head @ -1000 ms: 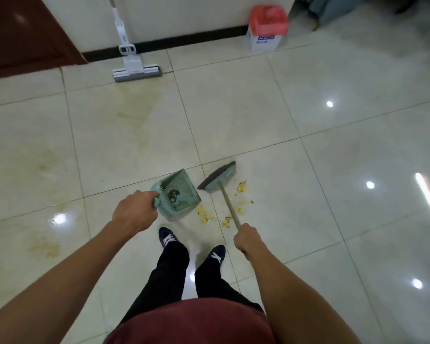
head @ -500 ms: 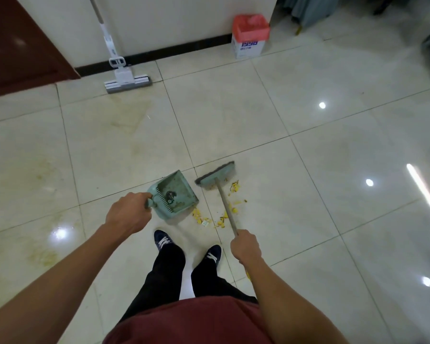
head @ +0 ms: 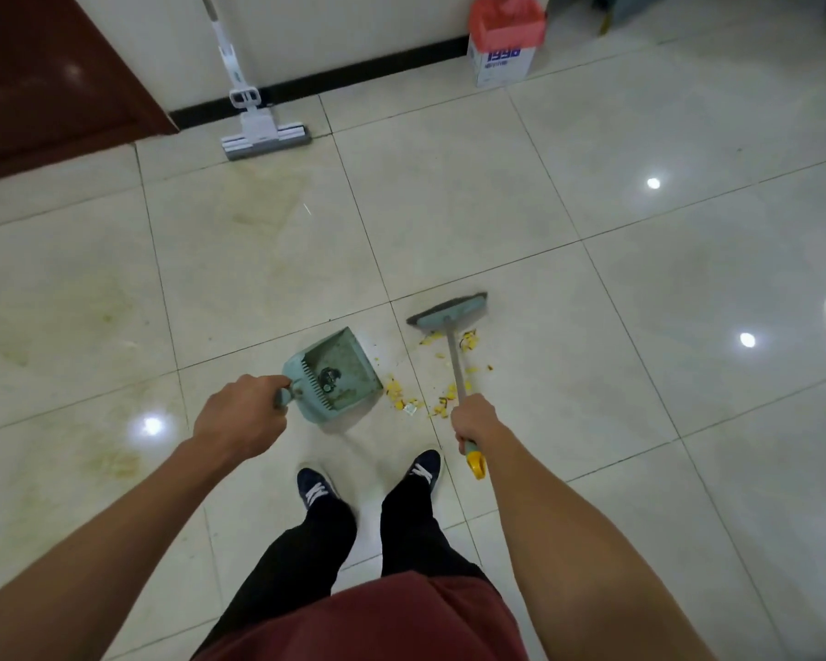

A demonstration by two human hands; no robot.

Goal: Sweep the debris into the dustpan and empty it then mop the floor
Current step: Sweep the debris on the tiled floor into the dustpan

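The left hand [head: 239,417] grips the green dustpan [head: 337,374] mouth-down on the tiled floor [head: 449,193] beside yellow debris [head: 401,398], while the right hand [head: 475,422] grips the broom [head: 449,314], its head beyond the scraps, likely to drag them in.

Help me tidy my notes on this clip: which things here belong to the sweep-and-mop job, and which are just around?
Job: dustpan held by left hand; broom held by right hand; yellow debris; mop; red-lined bin, probably for emptying.

Around: brown door; black baseboard.
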